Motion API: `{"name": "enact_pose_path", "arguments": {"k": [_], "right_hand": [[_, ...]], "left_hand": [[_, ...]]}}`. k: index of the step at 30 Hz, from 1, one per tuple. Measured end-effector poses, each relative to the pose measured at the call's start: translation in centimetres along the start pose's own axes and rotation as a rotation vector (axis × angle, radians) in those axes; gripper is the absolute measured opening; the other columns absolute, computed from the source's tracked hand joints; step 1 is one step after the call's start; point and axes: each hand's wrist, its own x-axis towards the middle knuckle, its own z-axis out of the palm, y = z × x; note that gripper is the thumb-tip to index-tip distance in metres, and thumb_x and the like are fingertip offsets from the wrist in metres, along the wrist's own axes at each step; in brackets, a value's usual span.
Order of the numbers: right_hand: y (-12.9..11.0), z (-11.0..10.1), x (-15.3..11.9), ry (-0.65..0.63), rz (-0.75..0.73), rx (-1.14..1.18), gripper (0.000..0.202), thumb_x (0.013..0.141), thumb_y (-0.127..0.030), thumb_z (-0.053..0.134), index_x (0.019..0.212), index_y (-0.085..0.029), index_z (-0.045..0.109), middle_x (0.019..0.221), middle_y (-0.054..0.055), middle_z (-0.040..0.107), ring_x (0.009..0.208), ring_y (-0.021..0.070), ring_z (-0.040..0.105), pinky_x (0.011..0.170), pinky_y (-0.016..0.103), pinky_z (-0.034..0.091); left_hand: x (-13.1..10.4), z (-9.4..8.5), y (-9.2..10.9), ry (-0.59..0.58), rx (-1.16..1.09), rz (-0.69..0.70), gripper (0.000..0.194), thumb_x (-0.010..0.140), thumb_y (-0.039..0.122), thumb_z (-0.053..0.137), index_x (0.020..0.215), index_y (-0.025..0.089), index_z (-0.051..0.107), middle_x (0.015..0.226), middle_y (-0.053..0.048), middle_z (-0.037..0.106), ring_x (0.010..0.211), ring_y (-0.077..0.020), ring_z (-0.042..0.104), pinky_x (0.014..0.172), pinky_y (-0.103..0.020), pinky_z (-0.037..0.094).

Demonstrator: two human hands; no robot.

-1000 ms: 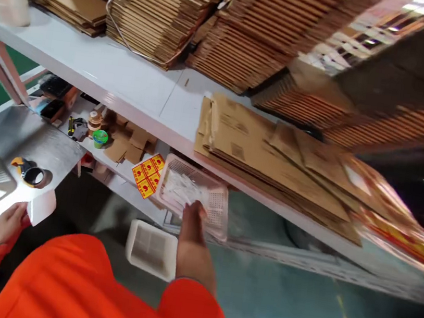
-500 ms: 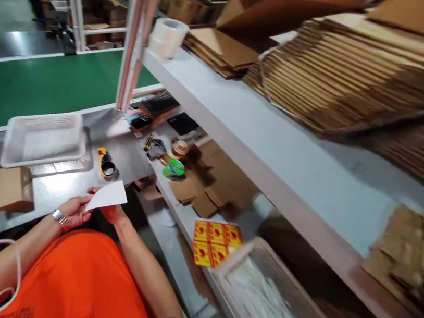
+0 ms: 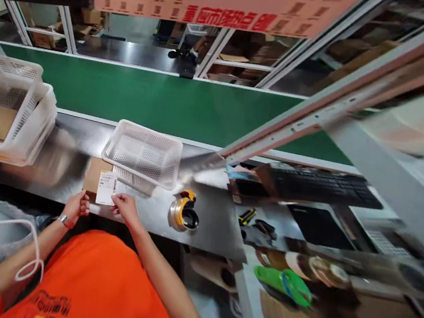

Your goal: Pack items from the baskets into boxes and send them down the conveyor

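white paper label (image 3: 106,188) — pinched in my right hand (image 3: 126,209) by the brown cardboard box (image 3: 92,175); left hand (image 3: 77,206) half-curled — i can't tell its hold.

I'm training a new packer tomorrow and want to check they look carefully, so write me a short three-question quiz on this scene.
1. Multiple choice: what colour is the long belt beyond the metal table? A) red B) green C) yellow

2. True or false: the right hand has its fingers on the white label.

3. Fill in the missing word: the silver wristband is on the person's ____ wrist.

Key: 1. B; 2. true; 3. left
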Motion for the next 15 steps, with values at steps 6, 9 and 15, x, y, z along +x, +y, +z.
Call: {"name": "enact_pose_path", "arguments": {"k": [6,9,15], "right_hand": [[-0.2,5.0,4.6,0.076,0.064,-0.197,0.021,0.087,-0.031,0.077,0.072,-0.021,0.069,0.068,0.003,0.077,0.056,0.0171,0.073,0.045,0.022,0.048],[-0.1,5.7,5.9,0.121,0.068,-0.279,0.021,0.088,-0.031,0.076,0.071,-0.020,0.069,0.062,0.002,0.074,0.053,0.0169,0.069,0.049,0.024,0.047],[0.0,5.6,7.5,0.222,0.036,-0.503,0.031,0.084,-0.026,0.079,0.056,-0.023,0.066,0.048,0.000,0.061,0.065,0.0205,0.067,0.068,0.030,0.049]], "left_hand": [[3.2,-5.6,3.8,0.194,0.295,0.382,0.028,0.098,0.048,0.067,0.091,0.020,0.067,0.080,-0.006,0.072,0.076,-0.0226,0.070,0.080,-0.035,0.059],[5.7,-4.7,5.0,0.100,0.497,0.573,0.010,0.093,0.029,0.074,0.097,0.021,0.077,0.102,-0.011,0.077,0.100,-0.0265,0.072,0.102,-0.040,0.057],[11.9,-0.9,4.8,-0.211,0.916,0.823,0.017,0.093,0.006,0.067,0.105,0.012,0.078,0.126,-0.021,0.075,0.129,-0.0342,0.069,0.118,-0.049,0.050]]}}
